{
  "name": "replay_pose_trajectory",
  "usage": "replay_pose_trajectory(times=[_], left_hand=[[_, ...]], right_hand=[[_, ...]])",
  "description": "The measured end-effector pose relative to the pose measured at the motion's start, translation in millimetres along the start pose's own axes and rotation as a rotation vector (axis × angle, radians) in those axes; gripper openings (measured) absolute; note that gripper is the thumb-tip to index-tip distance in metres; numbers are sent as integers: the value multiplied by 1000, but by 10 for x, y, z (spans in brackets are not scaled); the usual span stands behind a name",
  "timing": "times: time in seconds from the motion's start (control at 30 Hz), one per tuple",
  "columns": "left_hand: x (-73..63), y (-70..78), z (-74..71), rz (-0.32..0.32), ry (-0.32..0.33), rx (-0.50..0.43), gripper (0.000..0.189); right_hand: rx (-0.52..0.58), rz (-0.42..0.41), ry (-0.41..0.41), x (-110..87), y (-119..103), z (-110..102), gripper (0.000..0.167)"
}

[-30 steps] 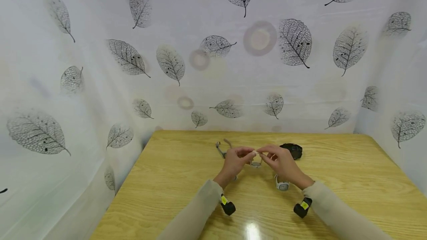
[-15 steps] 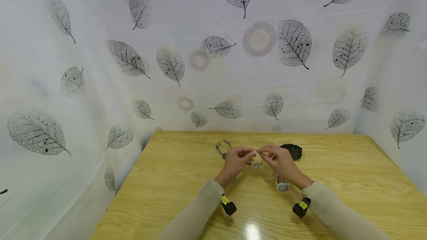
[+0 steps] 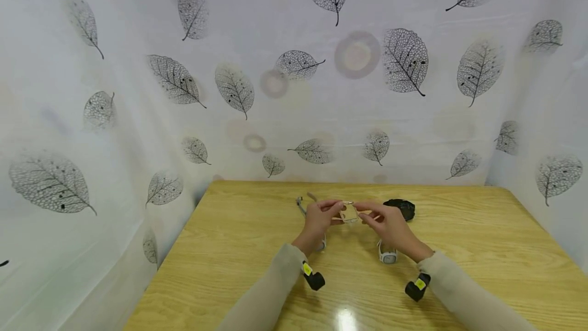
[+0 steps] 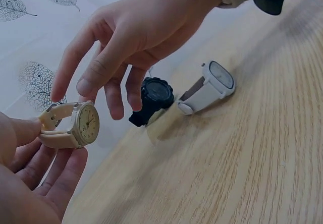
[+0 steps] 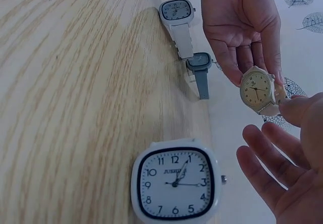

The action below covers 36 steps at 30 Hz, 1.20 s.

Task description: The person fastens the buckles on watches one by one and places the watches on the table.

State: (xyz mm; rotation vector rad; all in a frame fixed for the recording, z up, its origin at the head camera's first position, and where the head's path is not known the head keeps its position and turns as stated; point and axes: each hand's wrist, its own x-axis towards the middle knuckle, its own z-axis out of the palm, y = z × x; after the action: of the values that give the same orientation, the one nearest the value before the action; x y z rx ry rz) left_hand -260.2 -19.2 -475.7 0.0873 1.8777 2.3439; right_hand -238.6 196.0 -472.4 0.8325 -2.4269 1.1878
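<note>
A cream wristwatch (image 4: 89,124) with its strap closed into a loop is held up between both hands above the table. My left hand (image 3: 319,221) grips the strap from the left side, with fingers under it in the left wrist view. My right hand (image 3: 390,223) meets it from the right. Its index fingertip is at the strap by the buckle and its thumb lies close to the case; the remaining fingers hang free. The cream dial (image 5: 256,89) faces the right wrist camera. Exact thumb contact is partly hidden.
On the wooden table (image 3: 239,249) lie a white square watch (image 3: 389,258) below my right hand, another white watch (image 5: 176,10) by my left wrist, a grey watch (image 5: 199,61) behind my left hand and a black watch (image 3: 402,209) behind my right. A leaf-print curtain (image 3: 294,111) surrounds the table.
The fingertips, close together over the strap before, have moved apart. The cream wristwatch has risen slightly and turned, so its strap loop shows open between the hands. My left hand shifted slightly left.
</note>
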Motion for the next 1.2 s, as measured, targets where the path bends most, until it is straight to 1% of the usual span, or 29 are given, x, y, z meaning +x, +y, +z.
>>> replay_pose_trajectory(times=[0.13, 0.3, 0.5, 0.63, 0.73, 0.77, 0.87, 0.97, 1.07, 1.2], left_hand=[[15, -12, 4, -19, -8, -15, 25], [25, -18, 7, -36, -18, -15, 25], [36, -14, -6, -57, -43, -23, 25], [31, -4, -14, -58, -81, -47, 32], [27, -14, -27, -43, -131, -50, 38], [23, -19, -31, -39, -148, -42, 40], [15, -37, -44, -21, -194, 21, 44], [10, -50, -46, -8, -218, 80, 48], [12, -57, -39, 9, -222, 106, 49], [20, -49, -27, 15, -192, 143, 47]], right_hand=[[16, 23, -26, 2, -8, -1, 29], [58, 40, -38, 13, -26, -5, 30], [104, 102, -81, 37, -3, -23, 36], [108, 143, -98, 48, 21, -39, 40], [118, 175, -101, 50, 44, -51, 42], [131, 189, -107, 48, 50, -58, 43], [182, 235, -123, 37, 71, -80, 45], [237, 276, -134, 25, 84, -101, 47], [270, 293, -137, 22, 93, -106, 47], [290, 289, -148, 38, 97, -102, 47]])
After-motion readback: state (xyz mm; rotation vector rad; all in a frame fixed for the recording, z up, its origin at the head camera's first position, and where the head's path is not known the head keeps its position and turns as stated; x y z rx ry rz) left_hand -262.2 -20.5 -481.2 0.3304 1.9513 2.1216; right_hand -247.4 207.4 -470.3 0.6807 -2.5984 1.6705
